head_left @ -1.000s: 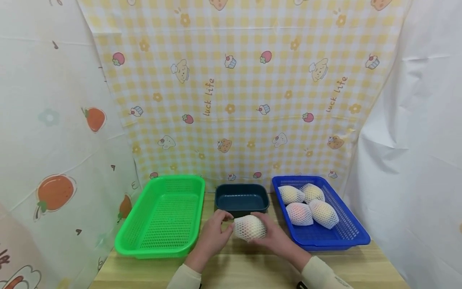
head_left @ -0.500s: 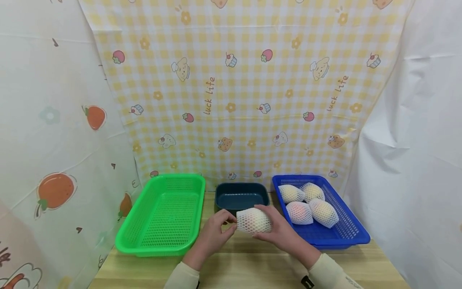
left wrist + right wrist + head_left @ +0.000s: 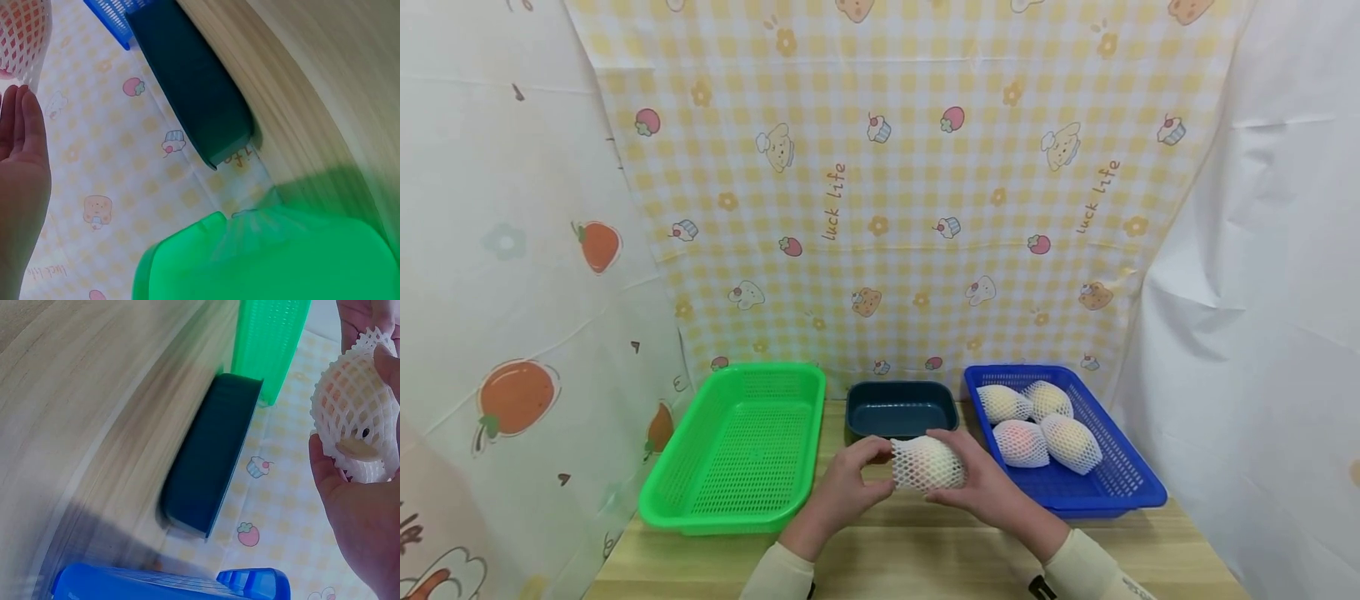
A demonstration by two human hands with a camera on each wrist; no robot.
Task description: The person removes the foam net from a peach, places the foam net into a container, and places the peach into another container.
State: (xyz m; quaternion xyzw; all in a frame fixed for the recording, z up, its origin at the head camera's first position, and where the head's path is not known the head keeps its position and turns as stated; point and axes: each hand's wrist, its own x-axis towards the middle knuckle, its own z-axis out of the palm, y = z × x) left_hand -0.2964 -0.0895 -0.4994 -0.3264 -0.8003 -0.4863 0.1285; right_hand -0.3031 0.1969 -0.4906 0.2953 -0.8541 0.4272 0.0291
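A pink-and-yellow fruit (image 3: 931, 463) in a white foam net is held up in front of the dark bowl (image 3: 902, 408). My right hand (image 3: 973, 477) grips it from the right, fingers above and thumb below. At the net's left end, my left hand (image 3: 852, 481) pinches the open edge between fingers and thumb. The left wrist view shows this hand's straight fingers (image 3: 24, 119) right at the net's rim. Close up in the right wrist view, the foam net (image 3: 350, 394) is stretched over the fruit, with the right palm behind it.
On the left stands a green basket (image 3: 647, 492) with nothing in it. A blue basket (image 3: 1138, 467) on the right holds several netted fruits (image 3: 1072, 443). All sit on a wooden table (image 3: 917, 550), with a checked cloth (image 3: 917, 183) hanging behind.
Both hands and the fruit have shifted slightly right from a second ago. The left fingers and thumb have spread wider at the net's left end, and that end looks more opened out.
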